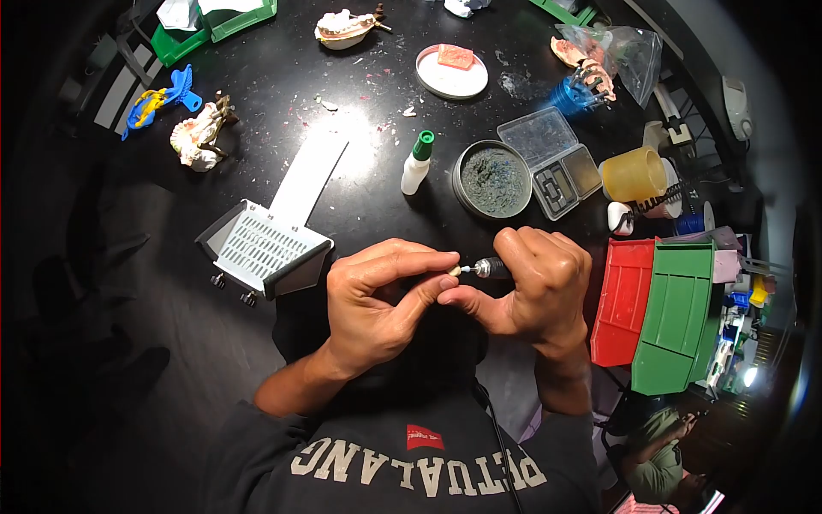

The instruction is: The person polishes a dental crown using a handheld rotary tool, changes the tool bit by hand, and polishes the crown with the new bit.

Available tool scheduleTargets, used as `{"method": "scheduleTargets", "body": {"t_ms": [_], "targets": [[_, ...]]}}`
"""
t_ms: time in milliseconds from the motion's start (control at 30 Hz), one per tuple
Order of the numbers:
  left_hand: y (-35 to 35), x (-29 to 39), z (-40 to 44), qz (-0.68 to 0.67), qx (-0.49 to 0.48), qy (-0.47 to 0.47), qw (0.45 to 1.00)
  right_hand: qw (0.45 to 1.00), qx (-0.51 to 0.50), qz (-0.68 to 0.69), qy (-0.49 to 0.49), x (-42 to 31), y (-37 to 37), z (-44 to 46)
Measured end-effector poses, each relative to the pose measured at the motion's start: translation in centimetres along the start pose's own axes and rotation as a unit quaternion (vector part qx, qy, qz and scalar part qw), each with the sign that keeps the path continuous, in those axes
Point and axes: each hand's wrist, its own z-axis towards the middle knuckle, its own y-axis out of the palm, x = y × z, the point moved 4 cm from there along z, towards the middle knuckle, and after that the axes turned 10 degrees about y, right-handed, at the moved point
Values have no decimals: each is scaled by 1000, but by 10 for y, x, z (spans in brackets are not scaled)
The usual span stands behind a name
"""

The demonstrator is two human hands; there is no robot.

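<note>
My left hand (pixel 372 300) pinches a small, pale, tooth-like piece (pixel 455 271) between thumb and fingertips. My right hand (pixel 548 287) is wrapped round a rotary handpiece (pixel 492 268), whose pale tip points left and meets or nearly meets the small piece. Its thumb reaches out towards the left fingertips. Both hands are above my lap at the table's near edge. Beyond them stand a white bottle with a green cap (pixel 415 167) and a round tin (pixel 458 199) of dark, grainy material.
Left of my hands sits a slotted metal stand (pixel 265 248). An open pocket scale (pixel 565 184) and a yellow cup (pixel 634 174) lie to the right, near red (pixel 623 300) and green bins (pixel 672 317). Dental models (pixel 201 133) and a white dish (pixel 437 81) are farther back.
</note>
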Motion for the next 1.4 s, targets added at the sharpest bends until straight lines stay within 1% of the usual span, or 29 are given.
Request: {"method": "scheduleTargets", "body": {"t_ms": [267, 467, 567, 667, 767, 1400], "targets": [[-1, 2, 2, 11, -4, 9, 1000, 1000, -15, -8, -6, -1, -3, 0], [-1, 2, 2, 10, -4, 13, 1000, 1000, 7, 3, 3, 0, 0, 0], [-1, 0, 1, -7, 1, -2, 1000, 1000, 0, 4, 4, 0, 0, 0], [-1, -2, -3, -50, 3, -38, 998, 1000, 9, 7, 1, -2, -1, 1], [-2, -3, -3, -60, 3, -47, 997, 1000, 11, 9, 4, -2, 0, 1], [-2, -2, -3, -50, 1, -39, 998, 1000, 0, 25, 6, -2, 1, 1]]}}
